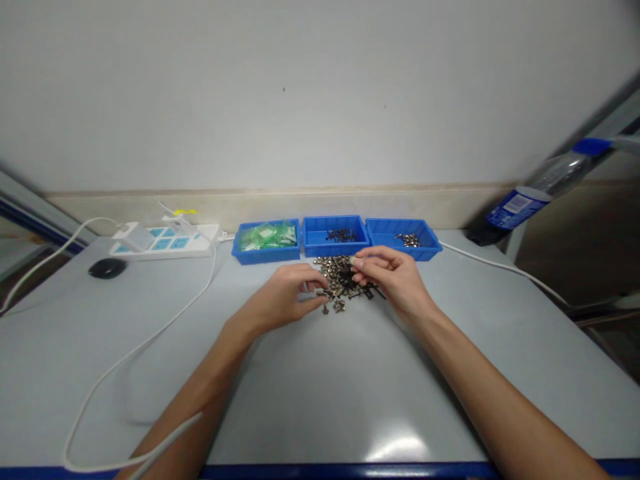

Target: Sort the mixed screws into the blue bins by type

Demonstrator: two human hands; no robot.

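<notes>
A pile of small screws [337,275], some brassy and some black, lies on the table in front of the trays. My left hand [290,293] is at the pile's left edge, its fingers curved and the thumb apart from them, with nothing seen between. Over the right side of the pile, my right hand [387,273] has thumb and forefinger pinched together; whatever is between them is too small to make out. The middle blue tray [315,250] holds black screws [341,235]. Silvery screws [410,240] lie in the right blue tray [385,250].
Green plastic packets [267,235] fill the left blue tray [265,256]. A white power strip [200,248] and a black mouse [107,268] are at the left. A white cable [127,357] loops across the table to my left forearm. A bottle [517,208] leans at the right.
</notes>
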